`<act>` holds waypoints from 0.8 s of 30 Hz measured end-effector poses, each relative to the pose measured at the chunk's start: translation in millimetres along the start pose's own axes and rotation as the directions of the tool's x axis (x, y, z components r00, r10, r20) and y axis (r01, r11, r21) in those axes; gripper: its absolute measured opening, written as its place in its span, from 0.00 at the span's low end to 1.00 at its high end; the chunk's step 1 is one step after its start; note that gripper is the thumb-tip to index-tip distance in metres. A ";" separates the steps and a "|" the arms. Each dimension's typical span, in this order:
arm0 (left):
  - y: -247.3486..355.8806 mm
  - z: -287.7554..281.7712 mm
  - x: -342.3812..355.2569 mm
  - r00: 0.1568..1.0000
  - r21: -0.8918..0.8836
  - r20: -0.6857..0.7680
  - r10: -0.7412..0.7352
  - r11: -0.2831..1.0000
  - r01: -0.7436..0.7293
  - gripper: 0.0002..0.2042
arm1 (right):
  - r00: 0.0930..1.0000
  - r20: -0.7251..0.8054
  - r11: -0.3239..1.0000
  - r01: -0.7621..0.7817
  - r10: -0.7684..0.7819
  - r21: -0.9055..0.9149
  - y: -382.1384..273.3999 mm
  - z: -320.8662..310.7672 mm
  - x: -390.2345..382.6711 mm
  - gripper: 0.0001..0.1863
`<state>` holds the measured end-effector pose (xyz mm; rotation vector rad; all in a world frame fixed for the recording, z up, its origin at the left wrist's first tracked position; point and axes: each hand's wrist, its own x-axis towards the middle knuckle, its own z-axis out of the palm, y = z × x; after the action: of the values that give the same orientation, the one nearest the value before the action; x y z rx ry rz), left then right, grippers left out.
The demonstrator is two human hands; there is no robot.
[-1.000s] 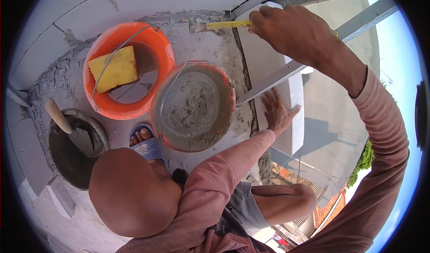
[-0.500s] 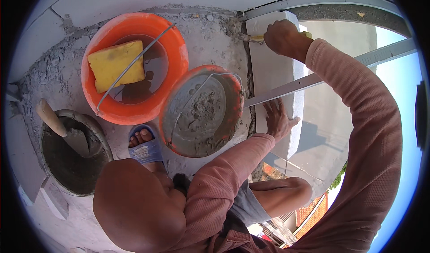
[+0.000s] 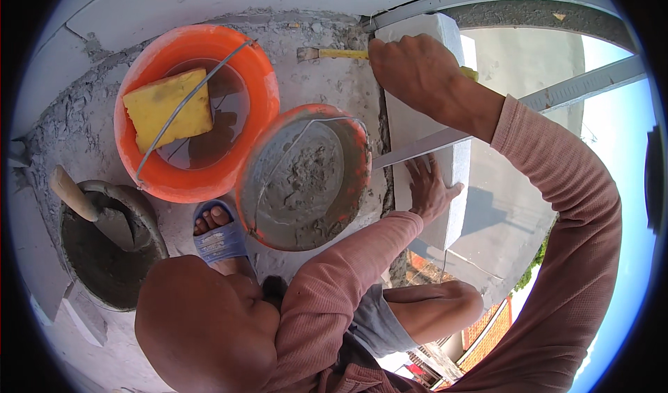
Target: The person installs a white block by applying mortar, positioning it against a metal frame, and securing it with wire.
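Right hand [image 3: 419, 71] | yellow-handled tool [image 3: 342, 53] gripped | head pointing out left

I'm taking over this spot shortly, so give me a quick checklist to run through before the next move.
1. Yellow-handled tool gripped: ok, in the right hand.
2. Right hand free for the trowel: not ok, it's occupied; the trowel stands in the dark bowl.
3. Left hand on the white block: ok.
4. Left fingers not touching the metal bar: cannot tell, they look close.
5. Sponge in the orange bucket: ok.
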<state>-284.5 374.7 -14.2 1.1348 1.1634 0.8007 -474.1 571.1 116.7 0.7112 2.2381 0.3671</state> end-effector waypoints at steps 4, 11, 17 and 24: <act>8.5 0.5 -2.6 1.000 -0.018 0.005 0.001 1.000 -0.001 0.60 | 0.999 -0.043 1.000 -0.017 0.017 0.013 0.1 22.3 -9.1 0.07; -1.3 3.5 0.0 0.999 0.018 -0.033 0.028 0.999 -0.027 0.60 | 1.000 0.024 0.998 -0.004 0.003 0.060 1.6 34.5 -10.6 0.08; -1.1 0.0 -2.6 1.000 0.020 0.002 -0.011 1.000 0.011 0.61 | 0.983 0.182 0.998 -0.040 0.030 0.056 3.5 12.7 -15.1 0.09; -0.8 1.3 -3.1 1.000 0.042 0.017 -0.001 0.999 0.001 0.60 | 0.896 0.412 0.965 -0.059 0.163 -0.255 32.1 61.9 -2.2 0.16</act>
<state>-284.1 371.3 -14.1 1.1737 1.1719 0.7675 -415.5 598.3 90.5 0.7150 1.7059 0.4745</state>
